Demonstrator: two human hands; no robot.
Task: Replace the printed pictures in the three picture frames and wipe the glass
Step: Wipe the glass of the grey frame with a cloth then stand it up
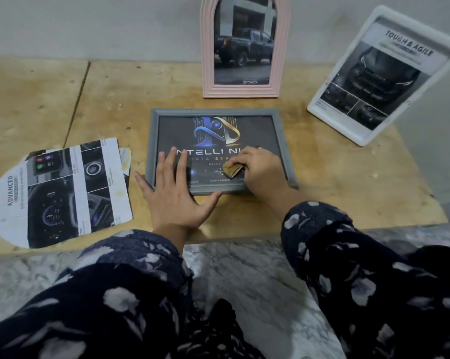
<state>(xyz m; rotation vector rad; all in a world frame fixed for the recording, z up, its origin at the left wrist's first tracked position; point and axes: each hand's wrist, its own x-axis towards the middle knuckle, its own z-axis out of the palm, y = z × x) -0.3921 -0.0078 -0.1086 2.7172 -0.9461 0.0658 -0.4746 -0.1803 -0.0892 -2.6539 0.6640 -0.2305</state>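
A grey picture frame (283, 141) lies flat on the wooden board, holding a dark print with a blue and gold logo. My left hand (174, 193) presses flat on its lower left corner, fingers spread. My right hand (260, 169) grips a small folded tan cloth (231, 171) against the glass near the bottom right. A pink arched frame (207, 73) with a truck photo stands upright against the wall. A white frame (348, 120) with a car print leans at the right.
Loose cut-out prints (63, 193) lie on the wooden board (110, 104) left of the grey frame. The board's front edge meets a marbled floor (244, 268) by my knees. A grey wall (89, 24) rises behind the frames.
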